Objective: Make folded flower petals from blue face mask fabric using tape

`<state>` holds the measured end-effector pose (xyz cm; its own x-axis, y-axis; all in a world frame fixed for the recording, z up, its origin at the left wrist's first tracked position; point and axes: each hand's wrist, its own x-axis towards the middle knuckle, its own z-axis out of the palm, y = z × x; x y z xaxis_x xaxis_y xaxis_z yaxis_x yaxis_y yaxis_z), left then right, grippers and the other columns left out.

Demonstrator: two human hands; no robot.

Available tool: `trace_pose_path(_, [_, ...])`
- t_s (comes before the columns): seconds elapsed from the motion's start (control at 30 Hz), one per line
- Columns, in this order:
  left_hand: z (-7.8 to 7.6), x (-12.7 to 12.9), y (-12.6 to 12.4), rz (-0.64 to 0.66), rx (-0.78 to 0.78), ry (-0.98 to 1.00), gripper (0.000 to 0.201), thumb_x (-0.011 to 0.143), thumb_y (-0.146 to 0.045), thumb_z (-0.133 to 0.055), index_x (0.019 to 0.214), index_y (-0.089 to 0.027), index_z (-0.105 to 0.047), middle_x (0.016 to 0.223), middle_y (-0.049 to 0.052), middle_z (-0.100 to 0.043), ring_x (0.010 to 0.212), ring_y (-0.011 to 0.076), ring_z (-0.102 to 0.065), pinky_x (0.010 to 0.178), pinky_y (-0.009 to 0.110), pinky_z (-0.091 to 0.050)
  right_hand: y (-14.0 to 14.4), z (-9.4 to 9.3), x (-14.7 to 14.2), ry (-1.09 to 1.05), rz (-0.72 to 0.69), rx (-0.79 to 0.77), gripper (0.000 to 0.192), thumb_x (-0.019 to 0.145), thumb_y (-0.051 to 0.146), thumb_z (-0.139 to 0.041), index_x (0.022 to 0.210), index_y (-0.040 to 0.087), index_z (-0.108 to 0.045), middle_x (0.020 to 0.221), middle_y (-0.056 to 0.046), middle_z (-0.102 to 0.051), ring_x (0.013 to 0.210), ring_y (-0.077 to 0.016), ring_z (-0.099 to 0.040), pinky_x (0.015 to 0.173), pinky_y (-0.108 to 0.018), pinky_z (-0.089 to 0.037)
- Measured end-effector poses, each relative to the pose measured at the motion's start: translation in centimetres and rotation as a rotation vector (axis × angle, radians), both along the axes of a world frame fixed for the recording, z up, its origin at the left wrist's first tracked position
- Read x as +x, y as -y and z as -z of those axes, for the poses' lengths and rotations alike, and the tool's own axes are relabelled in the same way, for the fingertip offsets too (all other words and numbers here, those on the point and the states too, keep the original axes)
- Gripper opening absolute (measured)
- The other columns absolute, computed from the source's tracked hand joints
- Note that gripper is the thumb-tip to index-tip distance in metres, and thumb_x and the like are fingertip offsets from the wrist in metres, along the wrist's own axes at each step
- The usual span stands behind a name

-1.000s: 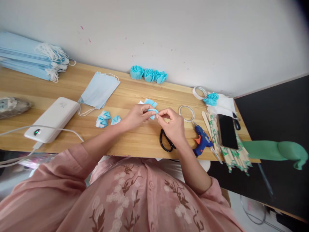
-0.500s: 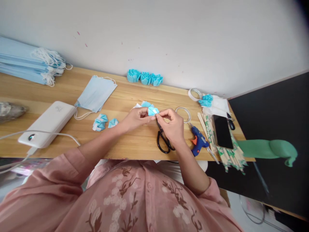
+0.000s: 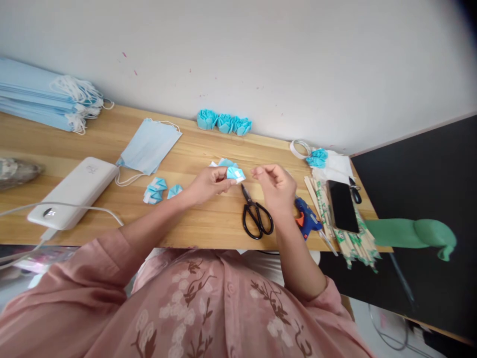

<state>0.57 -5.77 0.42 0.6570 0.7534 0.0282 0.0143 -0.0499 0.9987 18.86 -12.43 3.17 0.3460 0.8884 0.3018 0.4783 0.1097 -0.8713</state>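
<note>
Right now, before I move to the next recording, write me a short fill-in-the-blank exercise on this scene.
1. The person's ____ hand holds the folded blue piece.
2. The rosettes in the row near the wall number ____.
3. The glue gun is mainly ____.
4. The power bank is coloured ____.

Missing words: left; three; blue; white.

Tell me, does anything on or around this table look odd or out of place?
The wooden sticks jut past the front edge of the table, with a phone lying over them, so they look a little precarious. Small pink marks also dot the pale wall. Nothing looks spilled.
</note>
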Motion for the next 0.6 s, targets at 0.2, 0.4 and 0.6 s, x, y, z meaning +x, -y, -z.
trace_pose_path(0.2, [0.0,0.0,0.0,-0.042,-0.006,-0.013,0.026,0.08,-0.039,-0.063,0.071,-0.017,-0.053,0.059,-0.004,-0.049,0.054,0.0081,-0.044,0.05,0.021,-0.036,-0.2,-0.6,0.7,-0.072,-0.236,-0.089,0.031,0.085,0.037,-0.066,0.112,0.023,-0.065,0.103,-0.005,-0.074,0.094,-0.0179,-0.069,0.088,-0.035,-0.055])
trace_pose_path(0.4, [0.1,0.1,0.0,-0.033,0.018,-0.019,0.025,0.079,-0.039,-0.064,0.073,-0.016,-0.055,0.06,-0.005,-0.046,0.055,0.0071,-0.041,0.052,0.021,-0.034,-0.5,0.4,-0.4,0.002,-0.37,-0.103,0.033,0.083,0.023,-0.064,0.116,0.024,-0.067,0.088,0.0,-0.067,0.079,-0.0124,-0.062,0.083,-0.03,-0.053])
trace_pose_path(0.6, [0.2,0.0,-0.5,-0.147,-0.044,0.083,0.029,0.08,-0.043,-0.064,0.071,-0.017,-0.053,0.057,-0.003,-0.052,0.052,0.0074,-0.043,0.051,0.021,-0.035,-1.9,1.6,-0.1,-0.081,-0.349,-0.11,0.039,0.082,0.025,-0.065,0.121,0.023,-0.065,0.086,0.001,-0.064,0.078,-0.0129,-0.061,0.079,-0.029,-0.051])
